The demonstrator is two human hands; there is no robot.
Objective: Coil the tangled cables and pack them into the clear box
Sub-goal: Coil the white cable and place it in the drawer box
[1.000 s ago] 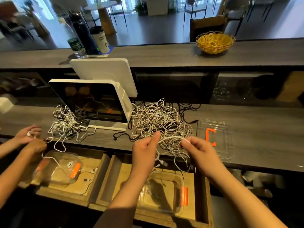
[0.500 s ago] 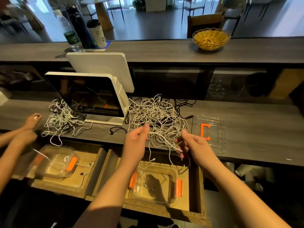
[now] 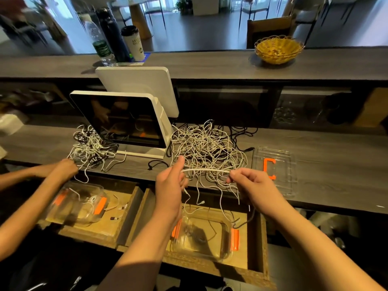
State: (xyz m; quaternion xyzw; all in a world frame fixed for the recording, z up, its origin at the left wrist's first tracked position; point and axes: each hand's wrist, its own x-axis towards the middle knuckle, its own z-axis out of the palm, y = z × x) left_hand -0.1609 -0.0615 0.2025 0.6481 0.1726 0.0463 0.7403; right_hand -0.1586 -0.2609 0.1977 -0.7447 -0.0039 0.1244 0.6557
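A big tangle of white cables point(image 3: 206, 147) lies on the dark wooden counter, with some black cables under it. My left hand point(image 3: 171, 183) and my right hand point(image 3: 249, 185) each pinch one white cable point(image 3: 204, 170), stretched level between them above the counter's front edge. Loose ends hang from my hands toward the clear box point(image 3: 201, 236) with orange clips, which sits in an open wooden drawer below. A dark cable lies inside the box. The clear lid point(image 3: 275, 171) with an orange clip rests on the counter to the right.
A white screen on a stand point(image 3: 121, 122) is left of the tangle. Another person's hands point(image 3: 63, 169) work a second cable pile point(image 3: 90, 148) above a second clear box point(image 3: 77, 202). Bottles, a cup point(image 3: 133, 43) and a wicker basket point(image 3: 278, 49) stand on the upper ledge.
My hands have moved apart and pulled a length of white cable straight between them. The other person's hands have shifted toward the left cable pile.
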